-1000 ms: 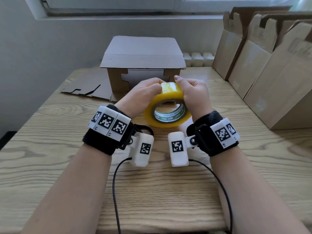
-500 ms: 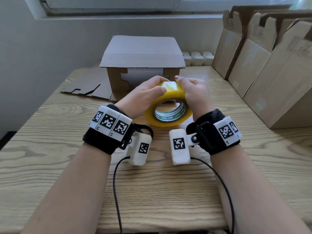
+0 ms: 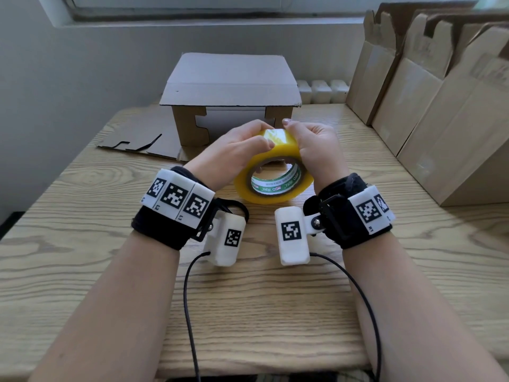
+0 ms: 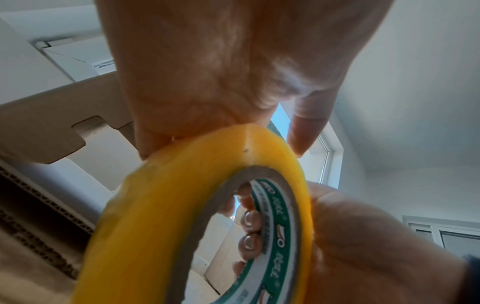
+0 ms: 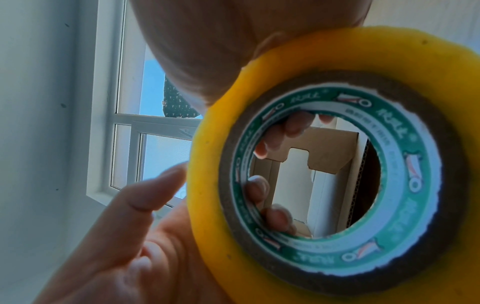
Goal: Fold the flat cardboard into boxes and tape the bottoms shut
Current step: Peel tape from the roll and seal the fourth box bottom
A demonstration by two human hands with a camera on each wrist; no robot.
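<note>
Both hands hold the tape roll (image 3: pixel 274 172) on edge above the table (image 3: pixel 275 312) middle: left hand (image 3: pixel 234 153) pinches its top, right hand (image 3: pixel 316 150) grips its side. Right wrist view shows fingertips (image 5: pixel 257 187) curled inside the core, hidden from the head view. Folded box (image 3: pixel 231 89) sits at the far edge, flat cardboard (image 3: pixel 143 139) beside it.

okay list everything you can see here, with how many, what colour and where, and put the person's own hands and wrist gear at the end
Tape roll: one, yellow with a green and white core label, held above the table.
Folded cardboard box: one, brown, behind the tape, seam uppermost.
Flat cardboard sheet: at least one, brown, lying left of the box.
Flat box blanks: several, brown, leaning at the right edge.
Wooden table: one, light wood.
Left hand: grips the roll's left side.
Right hand: grips the roll's right side.
Wrist cameras: two, white with black markers and cables.
</note>
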